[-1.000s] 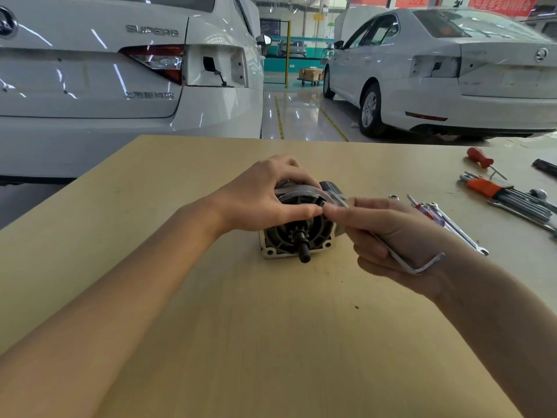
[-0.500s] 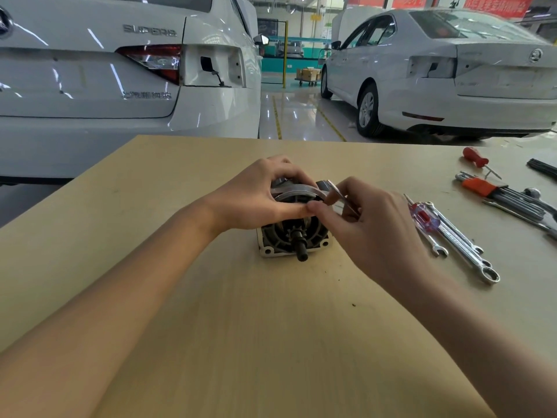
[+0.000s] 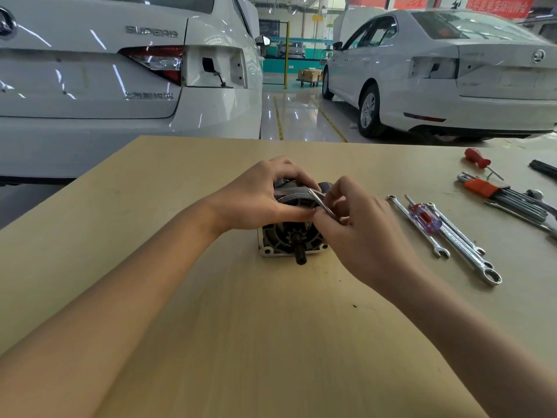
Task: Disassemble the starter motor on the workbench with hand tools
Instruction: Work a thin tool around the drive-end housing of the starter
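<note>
The starter motor (image 3: 286, 236) lies on the wooden workbench (image 3: 241, 342), its black shaft pointing toward me and its silver flange at the front. My left hand (image 3: 259, 197) grips the top of its round housing from the left. My right hand (image 3: 358, 233) pinches a silver L-shaped hex key (image 3: 322, 203) at the motor's upper right edge, with the key's short end against the housing. The right side of the motor is hidden behind my right hand.
To the right lie combination wrenches (image 3: 470, 251), a red and clear-handled screwdriver (image 3: 425, 220), an orange-holdered hex key set (image 3: 506, 197) and a red-handled screwdriver (image 3: 477, 158). Two white cars (image 3: 120, 86) stand beyond the bench's far edge.
My right hand has rolled over from palm-up to knuckles-up, swinging the hex key's long arm from below the hand up to the motor's top. My left hand kept its grip.
</note>
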Motion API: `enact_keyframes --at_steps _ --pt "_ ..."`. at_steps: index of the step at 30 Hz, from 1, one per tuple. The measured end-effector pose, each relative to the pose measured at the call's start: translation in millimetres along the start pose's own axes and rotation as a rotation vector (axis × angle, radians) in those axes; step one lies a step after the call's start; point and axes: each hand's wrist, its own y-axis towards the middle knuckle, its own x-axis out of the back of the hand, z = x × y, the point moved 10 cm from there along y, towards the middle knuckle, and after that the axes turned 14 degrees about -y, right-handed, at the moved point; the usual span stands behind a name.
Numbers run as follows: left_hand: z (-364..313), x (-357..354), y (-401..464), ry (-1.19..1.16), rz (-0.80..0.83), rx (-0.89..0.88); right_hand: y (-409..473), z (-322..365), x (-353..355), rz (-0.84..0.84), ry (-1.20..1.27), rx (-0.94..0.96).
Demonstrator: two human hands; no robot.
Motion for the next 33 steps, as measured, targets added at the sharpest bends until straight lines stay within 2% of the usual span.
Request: enact_keyframes --at_steps 6,8,10,12,14,16,19,22,24,26,29,33 --pt "-1 1 0 -0.002 -0.010 -0.007 -3 5 9 0.062 0.353 -0.077" --pt "0 2 -1 -0.018 -0.020 -0.001 -2 -1 27 0.027 0.415 -0.100" --pt "0 2 -3 -0.027 -0.039 -0.004 2 -21 52 -0.077 0.203 -0.141" --pt "0 4 -4 -0.036 -0.071 -0.020 6 -48 66 -0.098 -0.204 -0.186" --pt "1 5 -5 -0.057 -0.095 -0.025 7 -79 58 0.028 -0.400 -0.287" --pt "3 5 -6 -0.068 -0.109 -0.029 5 -104 41 0.183 -0.446 -0.383" --pt "7 5 -6 -0.085 -0.119 -0.016 5 -124 25 0.308 -0.555 -0.403" --pt "13 4 -12 -0.172 -0.094 -0.005 5 -129 22 0.367 -0.686 -0.370" --pt "20 4 -20 -0.248 -0.079 0.008 7 -124 26 0.305 -0.686 -0.345" --pt "28 6 -27 -0.343 -0.096 0.032 12 -103 35 0.129 -0.613 -0.255" --pt "40 6 -31 -0.559 -0.137 0.092 12 -53 37 -0.082 -0.410 -0.016" --pt "58 4 -32 -0.677 -0.258 0.188 -2 -4 17 -0.058 -0.203 0.204"
